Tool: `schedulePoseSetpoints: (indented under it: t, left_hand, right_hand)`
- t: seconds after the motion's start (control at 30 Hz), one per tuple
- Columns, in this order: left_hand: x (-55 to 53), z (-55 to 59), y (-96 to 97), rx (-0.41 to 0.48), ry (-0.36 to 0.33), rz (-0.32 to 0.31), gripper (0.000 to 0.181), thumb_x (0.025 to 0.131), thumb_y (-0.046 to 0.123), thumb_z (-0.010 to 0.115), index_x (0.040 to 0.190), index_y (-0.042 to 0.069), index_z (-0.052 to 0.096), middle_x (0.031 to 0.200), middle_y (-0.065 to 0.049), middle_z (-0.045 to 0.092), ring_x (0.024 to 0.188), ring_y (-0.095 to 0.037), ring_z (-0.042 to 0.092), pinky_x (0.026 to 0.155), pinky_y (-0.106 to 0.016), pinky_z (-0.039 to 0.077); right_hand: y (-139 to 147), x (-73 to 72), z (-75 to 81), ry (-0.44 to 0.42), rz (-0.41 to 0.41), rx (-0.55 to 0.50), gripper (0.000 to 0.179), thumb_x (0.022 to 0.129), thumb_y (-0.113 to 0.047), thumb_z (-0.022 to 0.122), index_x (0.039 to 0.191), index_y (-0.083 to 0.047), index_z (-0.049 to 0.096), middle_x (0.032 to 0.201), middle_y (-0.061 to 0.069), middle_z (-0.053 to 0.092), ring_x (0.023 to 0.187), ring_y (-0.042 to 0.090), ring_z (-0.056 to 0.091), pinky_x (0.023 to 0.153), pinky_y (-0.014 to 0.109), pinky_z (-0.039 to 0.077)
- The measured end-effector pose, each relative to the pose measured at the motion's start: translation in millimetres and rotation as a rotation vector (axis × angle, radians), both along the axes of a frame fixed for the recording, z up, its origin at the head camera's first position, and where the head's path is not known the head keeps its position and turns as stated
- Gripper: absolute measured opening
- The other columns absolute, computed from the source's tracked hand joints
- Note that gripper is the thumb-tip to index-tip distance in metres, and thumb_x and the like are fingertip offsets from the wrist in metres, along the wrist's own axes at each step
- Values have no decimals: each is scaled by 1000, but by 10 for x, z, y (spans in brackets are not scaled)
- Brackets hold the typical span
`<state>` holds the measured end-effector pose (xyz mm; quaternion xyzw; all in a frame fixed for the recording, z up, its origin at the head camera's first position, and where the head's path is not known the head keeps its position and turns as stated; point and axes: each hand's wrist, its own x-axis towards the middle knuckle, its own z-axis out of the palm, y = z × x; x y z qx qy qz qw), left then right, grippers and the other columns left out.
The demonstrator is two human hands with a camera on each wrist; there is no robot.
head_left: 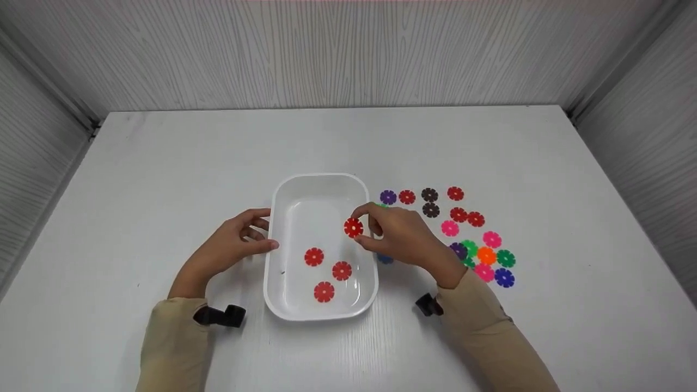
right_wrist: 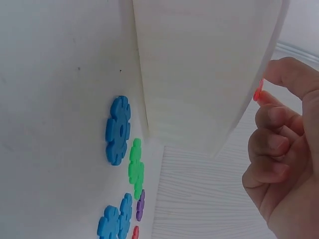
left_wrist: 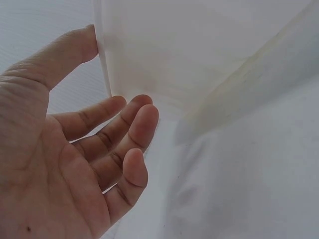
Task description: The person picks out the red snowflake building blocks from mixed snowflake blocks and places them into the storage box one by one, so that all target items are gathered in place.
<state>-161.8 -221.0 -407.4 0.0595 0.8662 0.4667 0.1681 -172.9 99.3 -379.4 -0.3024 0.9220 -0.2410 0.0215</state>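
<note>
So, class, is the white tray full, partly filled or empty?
Partly filled: three red discs lie in the white tray, and most of its floor is bare.

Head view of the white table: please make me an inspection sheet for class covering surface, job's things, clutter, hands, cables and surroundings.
Surface: white, flat table.
Job's things: white, rounded-rectangular tray holding three red, notched, plastic-looking discs; multicoloured notched discs lie right of it, some overlapping.
Clutter: small dark speck inside the tray.
Hands: left hand holds the tray's left side; right hand pinches another red disc over its right side.
Cables: nothing seen.
Surroundings: pale wood-grain panels.
</note>
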Motion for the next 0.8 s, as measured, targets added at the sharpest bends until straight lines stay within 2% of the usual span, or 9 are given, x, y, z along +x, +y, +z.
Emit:
schedulePoseSetpoints:
  t: [0.3,0.53,0.7,0.8]
  left_hand:
    - [3,-22,5,25,-18,5,69,84,32,73,143,11,43,124,-12,55,103,-24,56,79,-32,45]
    - [12,-26,22,27,-17,7,69,84,33,73,142,11,43,123,-12,55,102,-23,57,80,-32,45]
    - [7,-29,14,31,-9,-1,70,84,32,74,142,10,43,123,-12,55,101,-21,57,79,-31,45]
    - [3,-21,3,29,3,-2,70,84,32,74,143,10,43,123,-12,55,100,-21,57,79,-31,45]
  right_hand:
    - [6,-11,-57,39,10,-25,45,84,-26,75,124,-13,62,78,5,60,64,10,44,56,18,40]
    - [170,-11,-15,-18,-25,-65,46,82,-26,78,123,-13,62,77,3,58,68,11,47,59,20,44]
    - [407,-4,40,-79,-49,-92,49,80,-21,79,125,-13,61,84,5,60,74,17,53,63,22,49]
    - [569,-1,63,-110,-63,-75,50,79,-20,80,126,-14,60,88,8,60,76,22,55,63,21,48]
